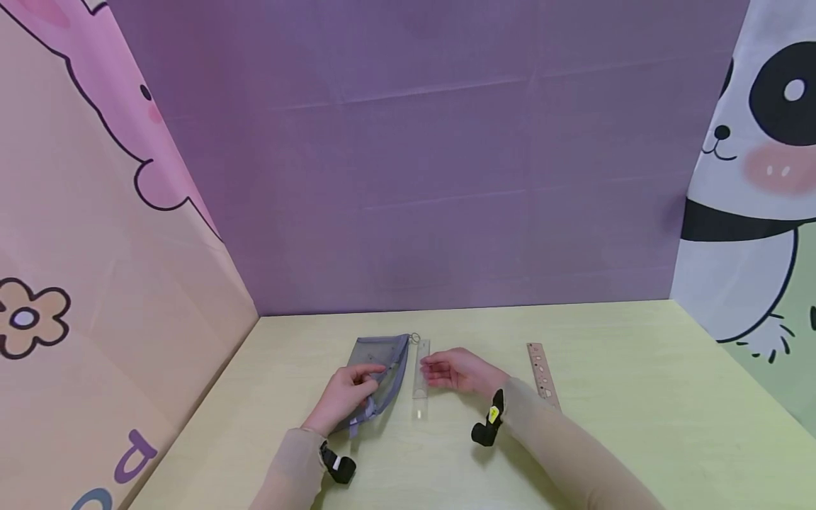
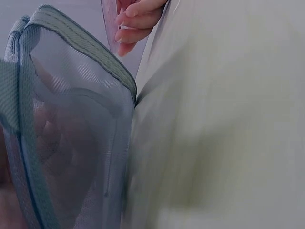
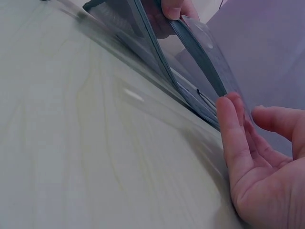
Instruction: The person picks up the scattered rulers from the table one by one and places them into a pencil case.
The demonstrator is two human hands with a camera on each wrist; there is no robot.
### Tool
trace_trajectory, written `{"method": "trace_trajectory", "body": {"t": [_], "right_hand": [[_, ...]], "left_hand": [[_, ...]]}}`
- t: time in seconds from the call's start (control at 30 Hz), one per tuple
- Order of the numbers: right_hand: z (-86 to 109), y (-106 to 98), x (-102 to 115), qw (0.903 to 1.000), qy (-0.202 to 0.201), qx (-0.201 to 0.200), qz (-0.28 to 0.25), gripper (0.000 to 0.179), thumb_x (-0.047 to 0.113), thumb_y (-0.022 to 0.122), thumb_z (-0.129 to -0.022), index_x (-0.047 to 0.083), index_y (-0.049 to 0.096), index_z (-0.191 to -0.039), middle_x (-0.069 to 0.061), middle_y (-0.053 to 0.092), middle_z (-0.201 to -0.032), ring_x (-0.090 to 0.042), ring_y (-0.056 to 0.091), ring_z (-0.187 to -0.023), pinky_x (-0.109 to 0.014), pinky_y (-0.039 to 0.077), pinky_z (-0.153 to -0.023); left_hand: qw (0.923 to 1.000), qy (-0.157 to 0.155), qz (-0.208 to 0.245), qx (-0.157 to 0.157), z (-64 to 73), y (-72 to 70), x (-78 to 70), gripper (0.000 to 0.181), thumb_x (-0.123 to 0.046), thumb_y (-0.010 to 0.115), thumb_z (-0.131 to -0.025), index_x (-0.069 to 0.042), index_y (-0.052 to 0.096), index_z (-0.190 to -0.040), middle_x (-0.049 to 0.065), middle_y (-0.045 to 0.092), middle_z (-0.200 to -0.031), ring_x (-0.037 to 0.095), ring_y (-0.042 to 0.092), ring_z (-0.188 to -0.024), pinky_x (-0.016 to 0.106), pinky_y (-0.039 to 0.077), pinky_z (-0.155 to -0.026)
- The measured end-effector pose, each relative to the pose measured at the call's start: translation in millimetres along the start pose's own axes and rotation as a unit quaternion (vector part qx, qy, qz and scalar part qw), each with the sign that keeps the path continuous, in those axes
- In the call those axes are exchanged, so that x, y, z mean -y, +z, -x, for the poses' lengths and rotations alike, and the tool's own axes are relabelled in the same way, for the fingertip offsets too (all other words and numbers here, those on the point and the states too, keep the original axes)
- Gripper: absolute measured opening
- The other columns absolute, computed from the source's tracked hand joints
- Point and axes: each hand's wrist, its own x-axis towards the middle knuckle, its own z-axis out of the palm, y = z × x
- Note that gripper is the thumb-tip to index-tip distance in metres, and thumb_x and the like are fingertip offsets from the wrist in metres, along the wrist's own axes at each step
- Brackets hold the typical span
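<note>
A grey-blue mesh zip pouch (image 1: 357, 354) stands tilted on the left of the table's middle, its mouth spread toward the right. My left hand (image 1: 350, 389) grips the pouch by its rim, thumb and forefinger at the edge. In the left wrist view, the pouch's mesh wall (image 2: 71, 143) partly veils those fingers. A clear ruler (image 1: 421, 350) is held upright just right of the pouch mouth. Fingers and thumb of my right hand (image 1: 465, 372) pinch it along its right edge. Seen from the right wrist, the ruler (image 3: 207, 38) stands beside the pouch's zip edge (image 3: 198, 52).
A pink ruler with cut-out holes (image 1: 537, 361) lies to the right, its near end hidden behind the right sleeve (image 1: 561, 439). A small key ring (image 1: 415, 338) hangs at the pouch's top corner. A purple cloth wall (image 1: 446, 177) borders the table's back.
</note>
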Motion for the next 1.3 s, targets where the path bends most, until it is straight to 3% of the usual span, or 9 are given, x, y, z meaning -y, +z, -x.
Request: {"method": "trace_trajectory", "body": {"t": [0.13, 0.4, 0.7, 1.03, 1.3], "right_hand": [[0.3, 3.3, 3.8, 1.0000, 0.003, 0.001, 0.006, 0.023, 0.004, 0.052, -0.095, -0.011, 0.062, -0.110, -0.008, 0.068, -0.080, -0.014, 0.066, -0.070, -0.026, 0.055, -0.067], [-5.6, 9.4, 4.7, 0.9998, 0.009, -0.016, 0.012, 0.025, 0.005, 0.053, -0.096, -0.011, 0.062, -0.114, -0.009, 0.069, -0.082, -0.015, 0.066, -0.072, -0.027, 0.055, -0.068], [-11.9, 15.1, 2.5, 0.9999, 0.003, -0.001, 0.013, 0.029, 0.003, 0.051, -0.096, -0.015, 0.059, -0.117, -0.009, 0.068, -0.081, -0.014, 0.065, -0.071, -0.026, 0.055, -0.068], [-20.6, 25.6, -1.7, 0.9997, -0.008, -0.003, 0.023, 0.015, -0.001, 0.054, -0.094, -0.010, 0.065, -0.099, -0.011, 0.067, -0.079, -0.017, 0.066, -0.070, -0.030, 0.055, -0.071], [-29.2, 33.7, -7.5, 0.9996, -0.016, 0.002, 0.023, 0.013, -0.001, 0.056, -0.093, -0.008, 0.066, -0.096, -0.012, 0.068, -0.078, -0.018, 0.067, -0.071, -0.034, 0.055, -0.074]], "left_hand": [[1.0000, 0.001, 0.002, -0.001, -10.1, 0.7, 21.8, 0.039, -0.001, 0.057, -0.082, 0.001, 0.066, -0.120, 0.011, 0.060, -0.077, 0.017, 0.048, -0.056, 0.024, 0.040, -0.053], [0.9999, 0.005, 0.000, -0.010, -10.5, 0.0, 19.9, 0.039, -0.001, 0.057, -0.082, 0.000, 0.066, -0.120, 0.009, 0.060, -0.076, 0.019, 0.049, -0.056, 0.024, 0.040, -0.053], [0.9999, 0.010, 0.004, -0.006, -10.5, 0.0, 22.6, 0.038, -0.002, 0.058, -0.082, 0.000, 0.067, -0.119, 0.012, 0.061, -0.077, 0.020, 0.050, -0.057, 0.024, 0.040, -0.053], [0.9997, 0.022, -0.007, -0.010, -10.9, 0.1, 21.1, 0.037, -0.003, 0.057, -0.084, 0.001, 0.066, -0.119, 0.010, 0.061, -0.077, 0.017, 0.050, -0.056, 0.024, 0.041, -0.052], [0.9995, 0.022, -0.012, -0.019, -9.6, 0.7, 19.6, 0.036, -0.003, 0.058, -0.084, -0.001, 0.068, -0.118, 0.006, 0.059, -0.074, 0.015, 0.049, -0.056, 0.024, 0.041, -0.052]]}}
